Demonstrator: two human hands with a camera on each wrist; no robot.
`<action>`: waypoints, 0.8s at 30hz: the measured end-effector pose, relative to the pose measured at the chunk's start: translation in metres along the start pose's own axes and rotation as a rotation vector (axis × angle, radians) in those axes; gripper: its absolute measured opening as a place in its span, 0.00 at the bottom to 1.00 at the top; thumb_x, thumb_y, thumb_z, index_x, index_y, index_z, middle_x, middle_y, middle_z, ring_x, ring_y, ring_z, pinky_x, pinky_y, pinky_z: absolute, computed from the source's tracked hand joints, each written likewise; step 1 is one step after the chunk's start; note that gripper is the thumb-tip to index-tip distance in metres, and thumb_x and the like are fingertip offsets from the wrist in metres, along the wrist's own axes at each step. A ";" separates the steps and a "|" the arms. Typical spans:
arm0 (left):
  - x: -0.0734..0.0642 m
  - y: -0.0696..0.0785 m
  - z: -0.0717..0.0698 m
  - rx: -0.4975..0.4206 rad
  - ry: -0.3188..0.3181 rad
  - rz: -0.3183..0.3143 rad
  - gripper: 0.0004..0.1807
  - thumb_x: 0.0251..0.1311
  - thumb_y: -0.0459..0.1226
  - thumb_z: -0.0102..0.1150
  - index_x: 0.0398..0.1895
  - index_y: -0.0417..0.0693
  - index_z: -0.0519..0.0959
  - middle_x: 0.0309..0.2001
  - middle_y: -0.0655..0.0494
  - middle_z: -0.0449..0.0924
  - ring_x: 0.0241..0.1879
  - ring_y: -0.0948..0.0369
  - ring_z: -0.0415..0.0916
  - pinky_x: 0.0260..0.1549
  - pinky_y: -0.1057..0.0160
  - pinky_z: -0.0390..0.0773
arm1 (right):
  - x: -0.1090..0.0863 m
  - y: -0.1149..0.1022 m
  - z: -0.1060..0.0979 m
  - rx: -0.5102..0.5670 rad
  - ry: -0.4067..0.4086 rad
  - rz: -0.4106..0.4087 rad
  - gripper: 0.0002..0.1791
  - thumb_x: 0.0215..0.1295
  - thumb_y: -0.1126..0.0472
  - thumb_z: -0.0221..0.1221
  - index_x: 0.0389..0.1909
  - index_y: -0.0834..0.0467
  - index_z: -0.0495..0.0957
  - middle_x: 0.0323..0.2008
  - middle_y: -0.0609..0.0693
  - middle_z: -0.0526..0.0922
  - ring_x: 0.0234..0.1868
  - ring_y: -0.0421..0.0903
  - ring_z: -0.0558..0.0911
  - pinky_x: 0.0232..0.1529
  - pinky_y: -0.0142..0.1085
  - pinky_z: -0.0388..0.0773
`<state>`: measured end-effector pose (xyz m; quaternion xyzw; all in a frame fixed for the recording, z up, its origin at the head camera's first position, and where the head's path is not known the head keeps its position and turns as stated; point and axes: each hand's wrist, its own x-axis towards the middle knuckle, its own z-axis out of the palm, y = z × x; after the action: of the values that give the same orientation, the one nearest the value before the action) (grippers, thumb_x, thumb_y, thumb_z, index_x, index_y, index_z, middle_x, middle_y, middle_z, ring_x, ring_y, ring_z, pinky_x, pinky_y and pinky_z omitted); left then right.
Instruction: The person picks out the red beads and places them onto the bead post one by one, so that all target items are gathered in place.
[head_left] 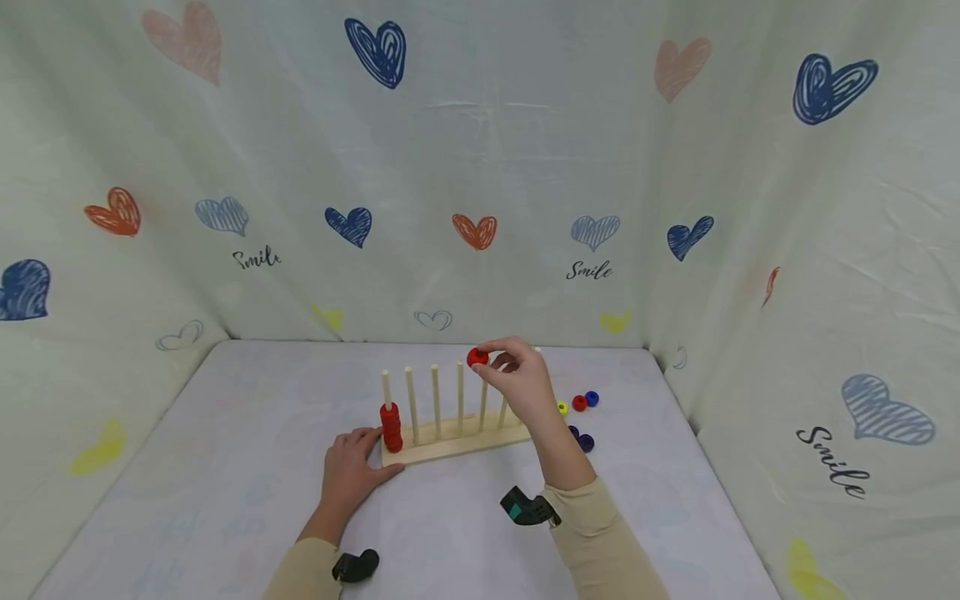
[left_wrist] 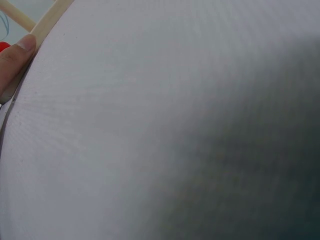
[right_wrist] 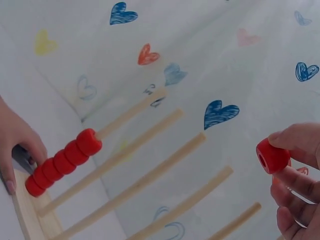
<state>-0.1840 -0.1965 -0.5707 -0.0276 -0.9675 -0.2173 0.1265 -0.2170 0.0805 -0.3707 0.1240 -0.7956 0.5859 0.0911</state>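
Note:
A wooden peg stand [head_left: 457, 446] with a row of upright pegs sits on the table. Several red beads [head_left: 391, 429] are stacked on its leftmost peg; the upper part of that peg is bare. My left hand [head_left: 351, 467] grips the left end of the base, its thumb [left_wrist: 20, 52] along the front edge. Above the stand's right half, my right hand [head_left: 517, 379] pinches a single red bead [right_wrist: 273, 155] between thumb and fingers. The bead's hole shows in the right wrist view, and it is apart from the pegs. My right hand and forearm hide the stand's right end.
Right of the stand lie loose beads: a yellow one [head_left: 562, 407], a red one [head_left: 579, 403], a blue one [head_left: 592, 398] and dark purple ones [head_left: 586, 442]. A white curtain [head_left: 480, 167] with printed hearts stands behind and beside the table [head_left: 225, 467].

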 end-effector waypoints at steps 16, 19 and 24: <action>0.000 0.003 -0.005 0.005 -0.017 -0.012 0.43 0.43 0.57 0.74 0.59 0.40 0.77 0.53 0.42 0.76 0.53 0.43 0.68 0.49 0.42 0.69 | -0.003 -0.010 0.028 0.048 -0.081 -0.028 0.11 0.57 0.65 0.69 0.42 0.57 0.85 0.42 0.48 0.80 0.36 0.46 0.78 0.38 0.39 0.78; 0.001 0.003 -0.004 0.006 -0.017 -0.017 0.43 0.43 0.57 0.74 0.59 0.41 0.77 0.53 0.42 0.76 0.53 0.43 0.68 0.50 0.42 0.69 | -0.003 -0.011 0.033 0.053 -0.094 -0.045 0.11 0.58 0.65 0.68 0.42 0.57 0.85 0.42 0.49 0.80 0.37 0.46 0.79 0.39 0.39 0.78; 0.000 0.002 -0.002 -0.001 -0.021 -0.018 0.43 0.43 0.57 0.74 0.59 0.41 0.77 0.54 0.42 0.76 0.53 0.43 0.67 0.50 0.41 0.68 | -0.005 -0.014 0.040 0.053 -0.115 -0.075 0.11 0.58 0.64 0.68 0.43 0.57 0.84 0.42 0.49 0.80 0.38 0.46 0.79 0.41 0.40 0.78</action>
<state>-0.1835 -0.1958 -0.5682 -0.0214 -0.9689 -0.2183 0.1146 -0.2084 0.0384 -0.3712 0.1894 -0.7786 0.5949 0.0638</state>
